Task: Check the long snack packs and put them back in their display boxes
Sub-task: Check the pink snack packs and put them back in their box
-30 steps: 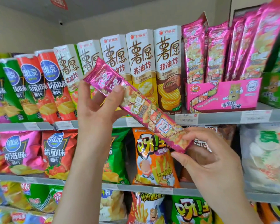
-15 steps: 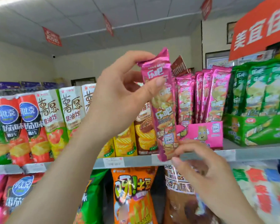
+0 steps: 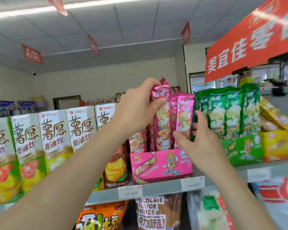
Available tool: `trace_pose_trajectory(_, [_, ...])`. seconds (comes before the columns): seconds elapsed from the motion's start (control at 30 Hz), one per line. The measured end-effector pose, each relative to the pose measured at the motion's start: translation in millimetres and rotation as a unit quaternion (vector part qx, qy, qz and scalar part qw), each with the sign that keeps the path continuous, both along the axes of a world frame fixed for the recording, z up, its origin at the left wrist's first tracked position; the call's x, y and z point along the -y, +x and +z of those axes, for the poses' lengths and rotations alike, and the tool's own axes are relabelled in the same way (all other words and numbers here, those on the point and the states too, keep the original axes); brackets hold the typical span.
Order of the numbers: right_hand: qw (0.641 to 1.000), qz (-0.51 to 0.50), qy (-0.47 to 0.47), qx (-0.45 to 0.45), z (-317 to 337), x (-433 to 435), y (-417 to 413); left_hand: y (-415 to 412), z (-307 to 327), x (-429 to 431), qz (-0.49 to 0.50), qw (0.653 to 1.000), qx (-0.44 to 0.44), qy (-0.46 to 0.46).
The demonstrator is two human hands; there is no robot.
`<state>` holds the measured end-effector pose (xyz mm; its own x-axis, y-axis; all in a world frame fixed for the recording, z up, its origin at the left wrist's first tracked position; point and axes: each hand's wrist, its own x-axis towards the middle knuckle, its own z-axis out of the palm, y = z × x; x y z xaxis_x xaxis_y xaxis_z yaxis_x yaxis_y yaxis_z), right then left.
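The pack [image 3: 161,120] you held was long, narrow and glossy pink foil, printed with chips and crimped at its top. Your left hand [image 3: 136,110] pinched its upper end between thumb and fingers, keeping it upright with its lower end down inside the pink box [image 3: 161,165]. That cardboard box sat on the shelf [image 3: 156,188] and held more upright pink packs [image 3: 184,117]. Your right hand [image 3: 198,143] lay half open against those packs, thumb in front, fingers along their right side, not clearly closed on any. Just right, a green box [image 3: 243,150] held green foil packs [image 3: 226,112]. Left stood tall white cartons [image 3: 53,136].
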<state>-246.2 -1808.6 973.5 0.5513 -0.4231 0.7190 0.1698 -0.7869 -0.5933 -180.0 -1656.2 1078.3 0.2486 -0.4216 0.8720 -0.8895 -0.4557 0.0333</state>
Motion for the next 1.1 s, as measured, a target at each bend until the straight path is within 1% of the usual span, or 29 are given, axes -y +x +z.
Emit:
trace_pose_trajectory(0.07, [0.999, 0.011, -0.008, -0.048, 2, 2, 8, 8, -8, 10, 0.014, 0.999, -0.020, 0.022])
trace_pose_trajectory(0.17, [0.994, 0.073, 0.023, -0.072, 5, 10, 19, 15, -20, 21, 0.011, 0.997, -0.063, 0.044])
trace_pose_trajectory(0.33, [0.986, 0.145, 0.046, -0.074, 12, 23, 29, 17, -26, 30, 0.026, 0.995, -0.097, 0.025])
trace_pose_trajectory(0.4, [0.982, 0.164, 0.055, -0.081, 12, 24, 30, 15, -28, 35, 0.047, 0.994, -0.090, 0.029])
trace_pose_trajectory(0.47, [0.981, 0.175, 0.063, -0.058, 10, 20, 31, 13, -26, 37, 0.062, 0.994, -0.077, 0.039])
trace_pose_trajectory(0.53, [0.993, 0.118, 0.028, -0.010, 5, 15, 34, 12, -19, 38, 0.054, 0.990, -0.110, 0.071])
trace_pose_trajectory(0.6, [0.997, 0.040, -0.039, 0.048, 7, 8, 33, 10, -7, 35, 0.034, 0.975, -0.185, 0.121])
trace_pose_trajectory(0.63, [0.994, 0.007, -0.083, 0.074, 11, 5, 32, 9, -2, 33, 0.030, 0.968, -0.205, 0.144])
trace_pose_trajectory(0.67, [0.987, -0.023, -0.130, 0.089, 17, 3, 31, 7, 2, 32, 0.035, 0.967, -0.194, 0.163])
trace_pose_trajectory(0.7, [0.979, -0.048, -0.173, 0.095, 25, 3, 31, 7, 6, 31, 0.049, 0.971, -0.154, 0.174])
trace_pose_trajectory(0.73, [0.970, -0.065, -0.215, 0.092, 35, 4, 32, 7, 8, 31, 0.067, 0.977, -0.095, 0.176])
trace_pose_trajectory(0.8, [0.951, -0.073, -0.297, 0.052, 56, 6, 35, 11, 12, 29, 0.109, 0.980, 0.027, 0.164])
trace_pose_trajectory(0.83, [0.942, -0.067, -0.328, 0.017, 67, 8, 35, 13, 14, 28, 0.126, 0.976, 0.070, 0.164])
trace_pose_trajectory(0.9, [0.930, -0.042, -0.363, -0.046, 90, 12, 36, 21, 22, 26, 0.154, 0.963, 0.111, 0.193])
trace_pose_trajectory(0.97, [0.922, -0.013, -0.377, -0.091, 109, 15, 37, 29, 31, 27, 0.185, 0.950, 0.110, 0.227])
trace_pose_trajectory(1.03, [0.911, 0.008, -0.382, -0.154, 122, 15, 37, 32, 36, 32, 0.207, 0.943, 0.070, 0.253])
trace_pose_trajectory(1.1, [0.890, 0.008, -0.399, -0.222, 128, 16, 37, 35, 34, 37, 0.205, 0.937, 0.025, 0.282])
